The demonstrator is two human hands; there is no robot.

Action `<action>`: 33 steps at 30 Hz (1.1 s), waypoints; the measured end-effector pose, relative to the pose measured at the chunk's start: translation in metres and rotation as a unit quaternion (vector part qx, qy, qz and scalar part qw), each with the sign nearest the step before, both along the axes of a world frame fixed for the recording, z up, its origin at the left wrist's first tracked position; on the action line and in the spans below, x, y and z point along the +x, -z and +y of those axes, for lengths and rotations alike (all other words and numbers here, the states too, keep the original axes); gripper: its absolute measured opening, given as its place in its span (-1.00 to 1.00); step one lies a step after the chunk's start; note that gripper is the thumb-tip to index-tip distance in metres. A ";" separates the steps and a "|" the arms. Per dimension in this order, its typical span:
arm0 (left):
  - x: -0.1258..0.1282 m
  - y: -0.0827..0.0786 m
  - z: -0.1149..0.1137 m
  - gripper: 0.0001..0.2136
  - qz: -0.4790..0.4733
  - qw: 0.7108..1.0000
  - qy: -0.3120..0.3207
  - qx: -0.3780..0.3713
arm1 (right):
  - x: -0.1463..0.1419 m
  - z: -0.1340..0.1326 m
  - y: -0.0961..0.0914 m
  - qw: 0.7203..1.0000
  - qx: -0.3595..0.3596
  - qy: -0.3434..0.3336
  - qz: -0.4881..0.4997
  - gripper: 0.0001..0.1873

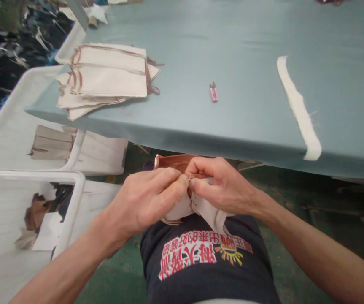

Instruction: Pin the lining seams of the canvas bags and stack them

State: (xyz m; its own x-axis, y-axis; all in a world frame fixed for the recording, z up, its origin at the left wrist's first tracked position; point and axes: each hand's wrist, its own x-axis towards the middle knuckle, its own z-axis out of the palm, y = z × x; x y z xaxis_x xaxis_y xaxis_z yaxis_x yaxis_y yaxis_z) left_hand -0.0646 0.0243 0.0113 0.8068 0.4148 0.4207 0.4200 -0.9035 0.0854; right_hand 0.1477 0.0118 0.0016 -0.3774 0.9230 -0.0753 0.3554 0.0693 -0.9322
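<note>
My left hand (146,198) and my right hand (222,185) meet in front of my chest, below the table's near edge. Both pinch a small cloth piece (200,209), cream on one side with a rust-brown lining that shows at the top. The fingertips of both hands press together on its folded edge. A stack of similar cream cloth pieces with brown trim (106,78) lies on the grey-blue table (248,50) at the far left. Pink thread snips (213,92) lie in the middle of the table, apart from both hands.
A long cream fabric strip (298,107) lies at the right, hanging over the table's edge. White plastic bins (7,126) stand at the left, one holding folded cloth (52,143), the nearer one scraps (39,215). Green floor lies below.
</note>
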 end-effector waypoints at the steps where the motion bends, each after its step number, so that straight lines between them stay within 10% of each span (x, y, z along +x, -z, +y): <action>1: -0.001 -0.001 0.001 -0.88 0.001 1.000 0.012 0.011 | -0.001 -0.001 0.001 1.000 -0.026 0.007 0.014 -0.92; 7: -0.005 -0.017 0.004 -0.80 0.049 0.996 0.064 0.030 | -0.004 -0.007 0.006 0.957 -0.220 -0.024 0.185 -0.85; 12: -0.006 -0.021 -0.007 -0.74 0.062 0.997 0.035 0.000 | -0.007 -0.007 0.013 0.927 -0.233 -0.033 0.292 -0.81; 18: -0.009 -0.013 -0.012 -0.80 0.006 0.999 0.030 -0.039 | -0.010 -0.008 0.003 0.954 -0.220 -0.040 0.198 -0.86; 24: -0.021 -0.021 -0.012 -0.88 -0.025 0.972 -0.063 -0.226 | -0.006 -0.011 -0.008 0.997 -0.021 -0.050 0.063 -0.92; 29: -0.031 -0.039 -0.003 -0.86 -0.009 0.931 -0.026 -0.364 | -0.004 -0.012 -0.005 0.980 0.183 -0.079 -0.001 -0.92; 33: -0.028 -0.037 0.001 -0.72 0.016 0.948 0.008 -0.319 | -0.005 -0.012 -0.006 0.964 0.249 -0.094 -0.026 -0.90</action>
